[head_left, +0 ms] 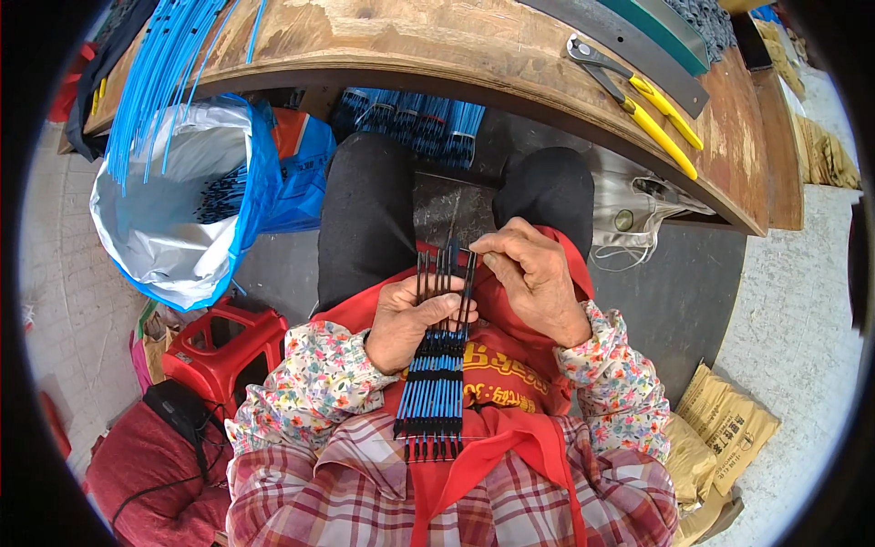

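A flat row of thin blue-and-black rods (433, 397) lies over my lap, their far ends black and fanned slightly apart. My left hand (415, 314) is closed around the row near its far end, thumb on top. At the row's far right corner, my right hand (533, 273) pinches with thumb and forefinger at the tip of one black end. Whether that pinch holds the rod itself or some small part on it is too fine to make out. Beneath the rods is a red apron (510, 365) with yellow print.
On the wooden bench (410, 41) lie yellow-handled pliers (638, 100) and a bundle of blue rods (169, 73) overhanging its edge. Below stands an open blue-and-white sack (173, 228). A red stool (223, 342) is at my left. Brown paper sacks (720, 428) lie at right.
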The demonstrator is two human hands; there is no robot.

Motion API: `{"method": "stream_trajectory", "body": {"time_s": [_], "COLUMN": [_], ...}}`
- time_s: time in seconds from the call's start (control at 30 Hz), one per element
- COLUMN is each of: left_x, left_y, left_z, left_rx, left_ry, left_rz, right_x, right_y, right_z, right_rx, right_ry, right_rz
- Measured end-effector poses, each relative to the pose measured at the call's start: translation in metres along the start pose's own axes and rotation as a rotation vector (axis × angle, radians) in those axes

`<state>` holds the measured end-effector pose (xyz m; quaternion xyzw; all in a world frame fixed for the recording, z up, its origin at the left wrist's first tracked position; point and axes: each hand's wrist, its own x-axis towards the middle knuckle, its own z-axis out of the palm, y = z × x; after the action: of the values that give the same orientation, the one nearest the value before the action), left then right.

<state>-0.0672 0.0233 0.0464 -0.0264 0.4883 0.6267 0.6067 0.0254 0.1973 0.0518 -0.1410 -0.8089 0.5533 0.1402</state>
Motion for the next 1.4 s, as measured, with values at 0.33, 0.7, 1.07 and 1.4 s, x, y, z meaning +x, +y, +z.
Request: {"method": "stream_trajectory", "body": {"time_s": [0.33, 0.7, 1.07, 1.4], "left_x": [0.002, 0.000, -0.004, -0.005], "left_y": [0.002, -0.002, -0.002, -0.001], "left_z": [0.000, -0.004, -0.001, -0.002], "left_rx": [0.037, 0.036, -0.013, 0.075], "left_ry": [-0.013, -0.037, 0.036, 0.017], "left_rz": [-0.051, -0.042, 0.030, 0.035], "right_x": [-0.004, 0.008, 0.014, 0.016], "right_y": [0.000, -0.006, 0.001, -0.001], "right_z": [-0.002, -0.001, 0.003, 0.001], "right_rx": [-0.017, -0.021, -0.047, -0.052], "right_ry": [0.012, -0.048, -0.127, -0.136], "right_rz": [0.003, -0.024, -0.161, -0.218]}}
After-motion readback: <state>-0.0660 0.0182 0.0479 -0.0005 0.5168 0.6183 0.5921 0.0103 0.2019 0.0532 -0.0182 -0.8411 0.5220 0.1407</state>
